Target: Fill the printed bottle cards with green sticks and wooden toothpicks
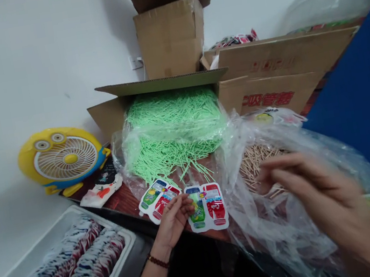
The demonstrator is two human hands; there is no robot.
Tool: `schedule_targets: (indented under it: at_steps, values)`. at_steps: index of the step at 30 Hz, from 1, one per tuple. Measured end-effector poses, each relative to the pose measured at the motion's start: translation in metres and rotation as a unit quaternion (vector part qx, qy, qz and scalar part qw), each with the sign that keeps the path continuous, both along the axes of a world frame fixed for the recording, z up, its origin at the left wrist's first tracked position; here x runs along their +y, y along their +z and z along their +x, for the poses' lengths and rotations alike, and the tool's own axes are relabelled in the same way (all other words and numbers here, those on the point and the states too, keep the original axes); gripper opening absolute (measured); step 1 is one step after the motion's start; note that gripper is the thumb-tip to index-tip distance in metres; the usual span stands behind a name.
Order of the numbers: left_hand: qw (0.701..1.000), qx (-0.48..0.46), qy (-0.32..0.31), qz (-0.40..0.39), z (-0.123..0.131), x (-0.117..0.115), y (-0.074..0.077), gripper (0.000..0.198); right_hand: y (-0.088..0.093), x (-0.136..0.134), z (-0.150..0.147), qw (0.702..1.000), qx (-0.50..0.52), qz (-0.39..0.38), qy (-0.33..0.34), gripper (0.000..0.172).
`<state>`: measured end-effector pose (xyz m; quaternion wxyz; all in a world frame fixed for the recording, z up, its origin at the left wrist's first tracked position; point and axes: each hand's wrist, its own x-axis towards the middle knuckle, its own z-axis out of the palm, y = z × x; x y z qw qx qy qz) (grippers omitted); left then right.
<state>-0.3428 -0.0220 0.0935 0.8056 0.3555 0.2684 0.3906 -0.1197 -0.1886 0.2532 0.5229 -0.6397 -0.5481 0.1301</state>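
Left hand [174, 215]: curling over the twin-jar packet [206, 208], its grip unclear to me.
Right hand [322, 196]: hovering blurred near brown sticks [256, 159]; pinching, I can't tell.

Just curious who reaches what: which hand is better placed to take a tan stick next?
Probably the right hand: though blurred, it appears close to the tan sticks, while the left hand is farther off, at the printed packs.

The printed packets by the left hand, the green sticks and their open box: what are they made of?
Packets: perhaps smooth plastic or coated card, judging by crisp, bright print. Green sticks: possibly matte plastic, being thin and evenly coloured. Box: apparently matte cardboard, brown with stiff folding flaps.
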Motion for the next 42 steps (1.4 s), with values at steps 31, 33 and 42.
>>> schedule_targets:
  at_steps: [31,33,42]
  values:
    - [0.745,0.521,0.111,0.402,0.012,0.01,0.013,0.053,-0.098,0.112,0.011,0.957,-0.128,-0.217,0.146,0.013]
    - [0.806,0.456,0.077,0.371,0.01,0.008,0.02,0.048,-0.094,0.105,0.012,0.967,-0.077,-0.184,0.157,0.016]
    - [0.968,0.201,-0.098,0.11,0.035,-0.003,0.058,0.019,-0.085,0.089,0.021,0.959,0.123,-0.168,0.193,0.018]
